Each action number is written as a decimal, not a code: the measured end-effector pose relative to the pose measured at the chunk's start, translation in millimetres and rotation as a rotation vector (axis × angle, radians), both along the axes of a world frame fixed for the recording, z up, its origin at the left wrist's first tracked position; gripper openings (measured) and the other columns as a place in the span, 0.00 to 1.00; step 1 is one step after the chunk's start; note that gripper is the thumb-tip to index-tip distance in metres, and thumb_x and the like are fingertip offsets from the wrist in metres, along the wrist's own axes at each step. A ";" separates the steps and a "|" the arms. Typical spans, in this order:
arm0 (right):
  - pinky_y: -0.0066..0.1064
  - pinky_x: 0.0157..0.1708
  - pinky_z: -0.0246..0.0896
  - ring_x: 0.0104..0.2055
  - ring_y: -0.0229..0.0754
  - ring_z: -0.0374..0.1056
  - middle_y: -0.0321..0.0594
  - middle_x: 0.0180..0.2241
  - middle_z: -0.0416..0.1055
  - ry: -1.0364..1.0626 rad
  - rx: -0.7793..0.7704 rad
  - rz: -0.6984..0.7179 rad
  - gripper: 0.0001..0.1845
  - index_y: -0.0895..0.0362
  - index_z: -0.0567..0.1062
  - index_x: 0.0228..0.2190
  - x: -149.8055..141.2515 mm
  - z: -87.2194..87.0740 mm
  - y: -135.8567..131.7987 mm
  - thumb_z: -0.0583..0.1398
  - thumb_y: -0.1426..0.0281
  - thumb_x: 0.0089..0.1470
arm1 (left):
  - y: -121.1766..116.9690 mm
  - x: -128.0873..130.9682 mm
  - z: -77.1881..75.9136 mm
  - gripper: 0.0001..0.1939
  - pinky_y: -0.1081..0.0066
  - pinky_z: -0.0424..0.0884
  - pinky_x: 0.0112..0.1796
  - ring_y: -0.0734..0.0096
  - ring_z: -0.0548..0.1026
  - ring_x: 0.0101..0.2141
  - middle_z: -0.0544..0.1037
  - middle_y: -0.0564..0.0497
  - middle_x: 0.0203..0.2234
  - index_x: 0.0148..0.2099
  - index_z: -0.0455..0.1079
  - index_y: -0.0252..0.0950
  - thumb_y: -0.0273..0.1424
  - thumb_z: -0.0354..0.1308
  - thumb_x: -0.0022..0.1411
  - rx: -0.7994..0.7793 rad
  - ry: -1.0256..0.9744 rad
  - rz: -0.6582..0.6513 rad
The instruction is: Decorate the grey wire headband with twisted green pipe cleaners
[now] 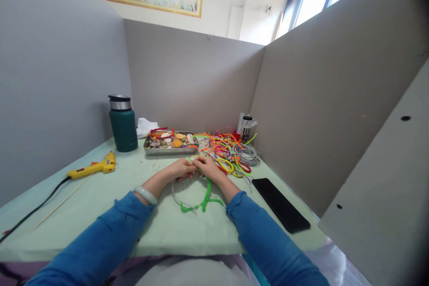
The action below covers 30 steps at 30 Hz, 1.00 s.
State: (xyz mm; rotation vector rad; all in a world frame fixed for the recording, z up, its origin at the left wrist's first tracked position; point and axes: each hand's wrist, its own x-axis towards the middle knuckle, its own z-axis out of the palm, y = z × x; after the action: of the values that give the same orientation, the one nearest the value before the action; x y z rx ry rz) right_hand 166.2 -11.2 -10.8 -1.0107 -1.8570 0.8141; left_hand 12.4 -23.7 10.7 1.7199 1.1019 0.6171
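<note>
My left hand [182, 168] and my right hand [207, 166] meet over the middle of the table, fingers pinched together. Between them they hold a green pipe cleaner [208, 192], fuzzy and bent, which hangs below the right hand in a curve with several loose ends. A thin grey wire [174, 193] bows down from under the left hand and joins the green piece to form a rough ring. The fingertips hide where wire and pipe cleaner meet. A pale bangle sits on the left wrist.
A metal tray [170, 151] of shells and beads lies behind my hands, beside a pile of coloured pipe cleaners [221, 143] and coiled grey wire [250, 155]. A green bottle [123, 125] and yellow glue gun [92, 169] stand left; a black phone [279, 204] lies right. Grey partitions enclose the table.
</note>
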 end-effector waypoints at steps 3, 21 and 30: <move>0.24 0.21 0.49 0.21 0.33 0.55 0.31 0.17 0.61 -0.002 -0.003 -0.003 0.12 0.59 0.67 0.20 0.1 -0.4 0.6 0.54 0.64 0.49 | 0.3 -0.1 0.0 0.18 0.77 0.49 0.12 0.85 0.52 0.10 0.66 0.57 0.13 0.29 0.70 0.30 0.43 0.56 0.51 -0.004 0.008 -0.011; 0.24 0.24 0.50 0.24 0.34 0.56 0.32 0.20 0.61 0.007 0.054 -0.094 0.09 0.59 0.66 0.20 1.3 -6.4 9.2 0.54 0.67 0.46 | 3.4 -2.6 -3.7 0.24 0.77 0.51 0.13 0.85 0.51 0.11 0.66 0.57 0.16 0.33 0.71 0.29 0.48 0.56 0.49 -0.021 -0.026 -0.041; 0.25 0.24 0.50 0.24 0.34 0.56 0.32 0.20 0.61 0.003 0.049 -0.140 0.09 0.59 0.66 0.20 1.9 -7.6 11.5 0.54 0.67 0.46 | 5.2 -2.9 -7.0 0.23 0.76 0.50 0.13 0.85 0.52 0.11 0.65 0.57 0.15 0.32 0.70 0.30 0.48 0.56 0.50 -0.024 -0.043 -0.028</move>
State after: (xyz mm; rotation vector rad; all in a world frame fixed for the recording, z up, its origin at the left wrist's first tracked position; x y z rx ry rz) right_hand 168.1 0.3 -18.4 -1.0938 -1.7730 0.6833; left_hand 9.5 -18.5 3.7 1.6913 1.0498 0.6177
